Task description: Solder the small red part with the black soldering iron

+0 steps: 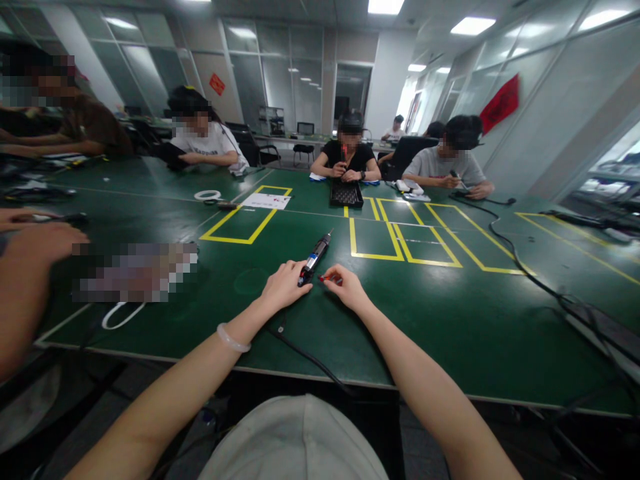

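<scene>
My left hand (284, 288) is closed round the rear end of an electric screwdriver (319, 251), a dark and silver body with a blue patch. Its thin bit points up and away from me, over the green table. Just to the right, my right hand (345, 287) pinches a small red-tipped piece (326, 279) between thumb and fingers. That piece is too small to name and partly hidden by the fingers. It sits close to the screwdriver's rear end; whether they touch I cannot tell. A dark cord (307, 357) runs from near my left wrist over the table's front edge.
Yellow tape rectangles (250, 240) mark the green table (400, 320). A white sheet (266, 201) and a white tape roll (207, 195) lie beyond my hands. Across, a person works over a black tray (346, 194). A long black cable (520, 263) crosses the right side. Another person's arm reaches in at left.
</scene>
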